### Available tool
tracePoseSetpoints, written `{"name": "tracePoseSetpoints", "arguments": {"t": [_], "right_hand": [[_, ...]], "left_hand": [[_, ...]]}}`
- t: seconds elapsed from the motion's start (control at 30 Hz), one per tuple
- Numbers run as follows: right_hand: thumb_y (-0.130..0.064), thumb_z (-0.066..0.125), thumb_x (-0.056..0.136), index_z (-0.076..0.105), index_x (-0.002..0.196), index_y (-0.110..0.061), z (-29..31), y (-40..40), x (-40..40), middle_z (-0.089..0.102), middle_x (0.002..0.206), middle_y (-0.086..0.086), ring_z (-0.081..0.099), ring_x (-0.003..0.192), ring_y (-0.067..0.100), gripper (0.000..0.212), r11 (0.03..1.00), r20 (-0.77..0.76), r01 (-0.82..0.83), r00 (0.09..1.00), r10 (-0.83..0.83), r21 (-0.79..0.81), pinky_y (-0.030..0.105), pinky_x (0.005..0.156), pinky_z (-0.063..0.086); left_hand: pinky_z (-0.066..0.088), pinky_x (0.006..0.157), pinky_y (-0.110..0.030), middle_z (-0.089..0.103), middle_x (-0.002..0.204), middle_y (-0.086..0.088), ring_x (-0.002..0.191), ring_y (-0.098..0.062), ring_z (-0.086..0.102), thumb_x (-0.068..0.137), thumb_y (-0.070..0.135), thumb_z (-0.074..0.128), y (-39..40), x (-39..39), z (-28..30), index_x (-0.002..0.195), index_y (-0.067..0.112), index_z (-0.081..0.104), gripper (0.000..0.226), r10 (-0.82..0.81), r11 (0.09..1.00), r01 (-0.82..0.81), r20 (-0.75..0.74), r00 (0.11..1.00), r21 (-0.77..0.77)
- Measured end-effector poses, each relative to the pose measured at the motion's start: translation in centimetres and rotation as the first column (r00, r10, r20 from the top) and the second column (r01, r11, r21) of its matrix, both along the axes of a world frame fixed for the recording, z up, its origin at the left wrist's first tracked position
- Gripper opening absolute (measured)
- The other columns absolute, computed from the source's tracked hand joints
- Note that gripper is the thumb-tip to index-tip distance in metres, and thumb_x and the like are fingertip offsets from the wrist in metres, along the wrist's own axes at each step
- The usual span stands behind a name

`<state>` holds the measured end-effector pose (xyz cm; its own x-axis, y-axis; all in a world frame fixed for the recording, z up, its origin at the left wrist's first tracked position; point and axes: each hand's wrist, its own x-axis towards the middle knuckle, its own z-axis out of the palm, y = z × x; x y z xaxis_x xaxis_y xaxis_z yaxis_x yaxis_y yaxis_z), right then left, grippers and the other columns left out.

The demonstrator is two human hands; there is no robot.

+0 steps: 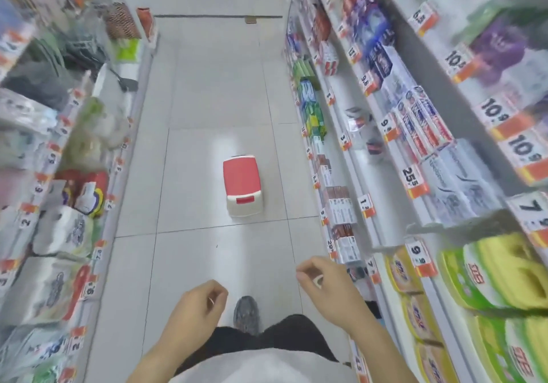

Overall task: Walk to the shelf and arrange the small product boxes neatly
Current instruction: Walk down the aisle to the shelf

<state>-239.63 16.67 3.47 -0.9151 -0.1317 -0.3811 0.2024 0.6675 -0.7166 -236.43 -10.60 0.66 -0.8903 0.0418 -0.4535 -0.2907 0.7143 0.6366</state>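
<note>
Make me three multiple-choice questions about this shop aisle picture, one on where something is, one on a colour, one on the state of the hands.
1. Where does the red-topped white plastic step stool stand?
A. on the tiled aisle floor
B. on a right-side shelf
C. in the person's hands

2. What colour is the stool's top?
A. blue
B. red
C. green

3. What do the left hand and right hand hold?
A. a small box each
B. the stool between them
C. nothing

Answers: 1 A, it sits on the tiles between the shelf rows, ahead of the person. 2 B, the top panel is red above a white base. 3 C, both hands hang loosely curled, with nothing in either grip.
</note>
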Motion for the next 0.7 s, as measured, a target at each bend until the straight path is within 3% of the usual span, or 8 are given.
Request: {"name": "tracePoseSetpoints", "arguments": {"t": [0.2,0.53,0.7], "right_hand": [[-0.03,0.062,0.093,0.067,0.089,-0.03,-0.5,2.4,-10.3,0.068,0.091,-0.015,0.061,0.092,-0.001,0.007,0.987,0.057,0.16,0.985,-0.161,0.022,0.018,0.081,0.049],[-0.029,0.063,0.093,0.068,0.091,-0.028,-4.3,10.0,-31.9,0.068,0.088,-0.014,0.056,0.094,-0.009,0.006,0.967,0.073,0.25,0.965,-0.253,0.042,0.012,0.076,0.047],[-0.03,0.062,0.093,0.067,0.091,-0.03,-4.2,12.9,-43.0,0.069,0.09,-0.013,0.064,0.087,0.003,0.005,0.956,0.096,0.295,0.951,-0.294,0.0,0.022,0.082,0.053]], "left_hand": [[0.046,0.059,-0.019,0.064,0.074,0.018,0.062,-0.006,0.058,0.092,0.026,0.052,3.4,-18.2,0.8,0.079,0.029,0.06,0.015,-0.198,0.98,0.198,0.001,0.98,0.0],[0.046,0.058,-0.021,0.063,0.072,0.024,0.063,-0.006,0.058,0.092,0.028,0.052,11.8,-44.9,-1.4,0.081,0.032,0.06,0.015,-0.329,0.944,0.326,-0.074,0.941,-0.052],[0.048,0.061,-0.025,0.061,0.069,0.017,0.063,-0.005,0.057,0.093,0.03,0.05,15.4,-55.1,0.0,0.081,0.033,0.057,0.014,-0.383,0.923,0.376,-0.119,0.916,-0.081]]}}
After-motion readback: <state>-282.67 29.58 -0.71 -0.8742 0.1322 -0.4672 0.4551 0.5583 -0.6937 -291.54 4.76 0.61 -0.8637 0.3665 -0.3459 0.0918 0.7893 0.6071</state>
